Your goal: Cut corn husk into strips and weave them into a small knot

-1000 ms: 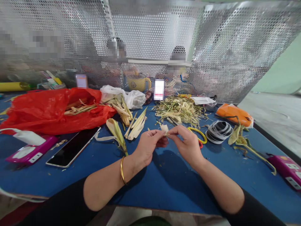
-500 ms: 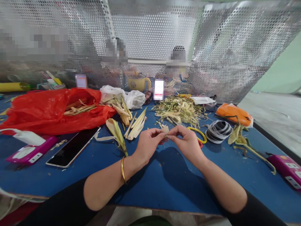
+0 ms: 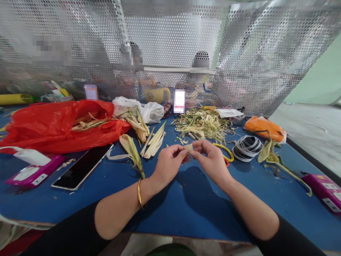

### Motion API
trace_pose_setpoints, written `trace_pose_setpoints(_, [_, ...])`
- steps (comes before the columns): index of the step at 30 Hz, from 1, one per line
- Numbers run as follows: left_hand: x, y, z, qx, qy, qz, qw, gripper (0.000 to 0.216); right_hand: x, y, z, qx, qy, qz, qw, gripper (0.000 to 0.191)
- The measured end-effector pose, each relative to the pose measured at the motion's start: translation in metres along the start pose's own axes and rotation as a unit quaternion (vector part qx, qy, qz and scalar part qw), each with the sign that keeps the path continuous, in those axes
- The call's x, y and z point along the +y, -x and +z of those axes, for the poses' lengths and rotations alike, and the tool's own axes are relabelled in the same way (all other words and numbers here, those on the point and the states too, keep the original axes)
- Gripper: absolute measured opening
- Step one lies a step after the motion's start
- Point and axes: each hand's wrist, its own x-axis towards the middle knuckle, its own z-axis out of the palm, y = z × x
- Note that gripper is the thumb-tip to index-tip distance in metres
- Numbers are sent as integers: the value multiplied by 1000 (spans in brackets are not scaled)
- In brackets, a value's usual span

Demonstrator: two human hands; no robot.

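Note:
Between both hands is a small pale piece of corn husk point(image 3: 188, 147), partly covered by fingers. My left hand point(image 3: 170, 163), with a gold bangle point(image 3: 139, 193) on its wrist, pinches it from the left. From the right, my right hand point(image 3: 211, 158) pinches the same piece between thumb and fingers. Just beyond my right hand lie scissors with yellow handles point(image 3: 229, 152), half hidden. Left of my left hand lie a whole corn husk point(image 3: 133, 151) and several loose husk leaves point(image 3: 156, 142). A heap of shredded husk point(image 3: 205, 124) lies behind the hands.
A red plastic bag point(image 3: 48, 122) of husks, a phone point(image 3: 82, 169) and a purple power strip point(image 3: 34, 172) are on the left. At right sit a ribbon roll point(image 3: 247, 148), an orange packet point(image 3: 265, 128) and another purple strip point(image 3: 326, 192). A perforated metal screen point(image 3: 173, 39) stands behind the blue table.
The fingers of my right hand have shifted slightly up around the husk piece, and a little more of it shows. Both hands keep their place above the table.

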Motion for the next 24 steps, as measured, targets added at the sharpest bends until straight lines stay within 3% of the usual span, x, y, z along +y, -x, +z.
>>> trace_pose_setpoints(7, [1,0,0,4,-10,1,1000,17,0,0,-1,13,9,-2,1000,13])
trace_pose_setpoints(11, [3,-1,0,3,47,-31,998,18,0,0,0,11,-1,-1,1000,12])
trace_pose_setpoints(14, [4,-1,1,12,104,-66,992,21,0,1,0,12,12,-48,999,7])
trace_pose_setpoints(19, [2,0,2,8,166,-125,978,27,0,3,-2,-9,128,-177,976,9])
trace_pose_setpoints(24, [1,-1,2,0,187,-145,972,28,2,4,-2,4,144,-186,972,10])
